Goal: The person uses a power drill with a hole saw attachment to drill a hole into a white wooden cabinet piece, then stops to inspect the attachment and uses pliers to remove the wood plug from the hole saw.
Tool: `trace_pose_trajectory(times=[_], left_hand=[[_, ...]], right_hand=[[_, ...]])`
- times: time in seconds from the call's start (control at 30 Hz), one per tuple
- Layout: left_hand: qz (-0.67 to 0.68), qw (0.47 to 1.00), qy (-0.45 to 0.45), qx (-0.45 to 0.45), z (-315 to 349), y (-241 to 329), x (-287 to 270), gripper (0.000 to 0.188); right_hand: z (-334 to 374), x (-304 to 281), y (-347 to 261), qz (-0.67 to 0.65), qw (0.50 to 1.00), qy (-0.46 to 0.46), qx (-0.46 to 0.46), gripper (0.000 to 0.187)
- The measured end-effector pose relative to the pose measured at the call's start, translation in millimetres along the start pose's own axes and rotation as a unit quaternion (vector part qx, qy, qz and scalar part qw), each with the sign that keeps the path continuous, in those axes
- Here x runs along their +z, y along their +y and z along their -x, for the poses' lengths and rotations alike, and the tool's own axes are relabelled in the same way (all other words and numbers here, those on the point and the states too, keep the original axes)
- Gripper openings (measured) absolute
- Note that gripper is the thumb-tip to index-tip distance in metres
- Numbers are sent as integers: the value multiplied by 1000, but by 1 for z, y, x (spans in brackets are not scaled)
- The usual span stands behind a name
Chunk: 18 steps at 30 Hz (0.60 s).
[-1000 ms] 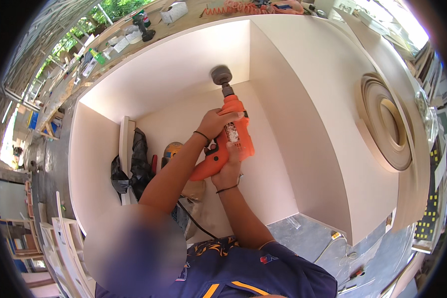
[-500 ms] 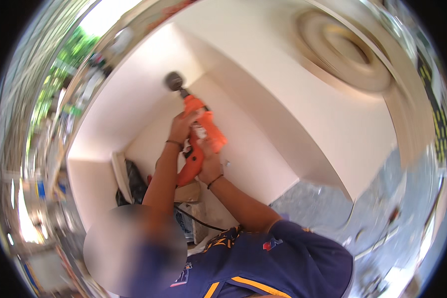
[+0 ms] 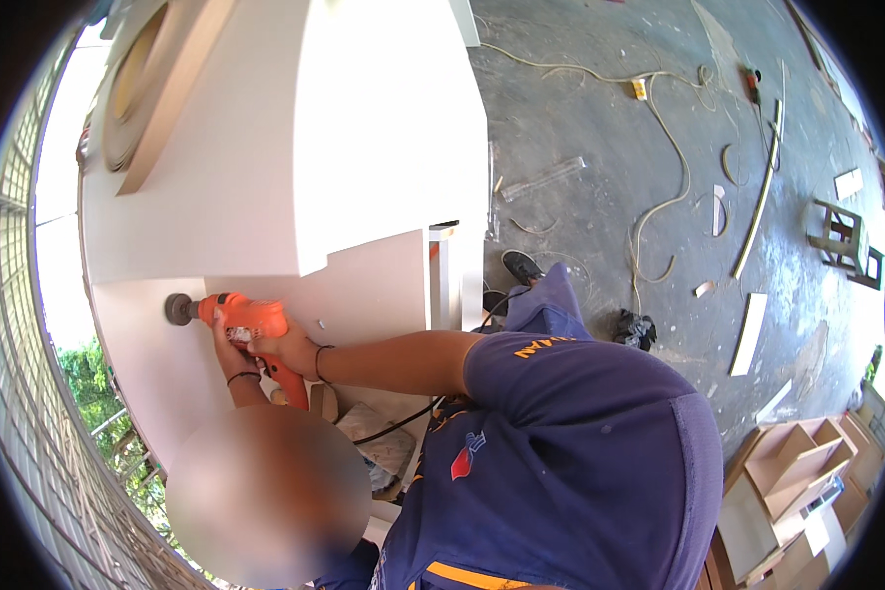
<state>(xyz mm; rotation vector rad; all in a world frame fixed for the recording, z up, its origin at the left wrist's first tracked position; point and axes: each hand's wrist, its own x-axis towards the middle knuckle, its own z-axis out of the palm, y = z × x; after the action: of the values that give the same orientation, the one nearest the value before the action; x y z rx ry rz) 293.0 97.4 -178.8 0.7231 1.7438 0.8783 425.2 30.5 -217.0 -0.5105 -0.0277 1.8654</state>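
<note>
An orange power drill (image 3: 259, 317) lies across both my hands, with a dark round hole saw (image 3: 178, 309) on its front end. My left hand (image 3: 230, 341) is wrapped round the front part of the drill, behind the chuck. Farther back, my right hand (image 3: 293, 346) grips it near the handle; the trigger is hidden. The hole saw faces a white panel (image 3: 143, 339) inside an open cabinet (image 3: 364, 290). Whether it touches that panel I cannot tell. A black cord (image 3: 395, 427) runs from near the handle towards my body.
Rolled edge banding (image 3: 133, 93) lies on the cabinet at the far left. Pale cables (image 3: 683, 167), a long strip (image 3: 762, 197) and a black bag (image 3: 635, 329) lie on the grey floor. A small stool (image 3: 841, 236) and a wooden shelf unit (image 3: 792, 462) are at right.
The view has turned, so more floor shows at right. The drill now points left rather than up and away, and its hole saw is at the side panel. Both hands keep their hold.
</note>
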Motion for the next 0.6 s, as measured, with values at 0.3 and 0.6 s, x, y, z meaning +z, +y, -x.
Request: trace_pose_trajectory(times=[0.3,0.6], left_hand=[[-1,1000,3,1,-14,-2,-15,65],[64,996,3,54,-6,-12,10,49]], right_hand=[[-5,-1,-2,57,998,19,12,46],[-13,-16,14,27,999,-18,22,30]])
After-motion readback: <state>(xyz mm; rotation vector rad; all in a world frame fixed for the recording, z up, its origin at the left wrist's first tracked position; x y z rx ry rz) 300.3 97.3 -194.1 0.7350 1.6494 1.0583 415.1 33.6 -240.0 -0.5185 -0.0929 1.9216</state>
